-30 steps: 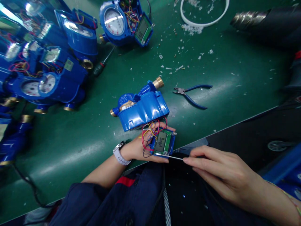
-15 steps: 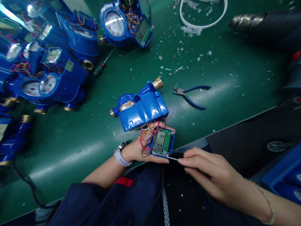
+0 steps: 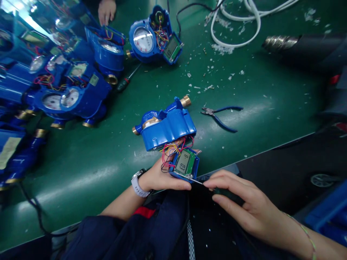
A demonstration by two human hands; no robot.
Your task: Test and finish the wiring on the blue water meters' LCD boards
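My left hand [image 3: 162, 177], with a watch at the wrist, holds a small display module [image 3: 184, 164] with a green circuit board and lit digits. Red, yellow and black wires [image 3: 169, 153] run from it to a blue water meter [image 3: 168, 128] lying on its side just beyond. My right hand [image 3: 238, 196] is closed around the dark handle of a screwdriver [image 3: 229, 195]. The thin shaft points left, and its tip meets the lower edge of the module near a corner.
Pliers [image 3: 221, 117] lie open right of the meter. Another opened meter [image 3: 143, 39], a second screwdriver [image 3: 124, 85] and many meters [image 3: 73, 97] fill the back left. A heat gun [image 3: 295, 45] and white cable [image 3: 235, 45] are at the right. Another person's hand [image 3: 107, 11] shows at the top.
The display digits have changed from 01 to 03. The screwdriver's dark handle now shows in my right hand. Another person's hand has come into view, and the camera view has shifted slightly.
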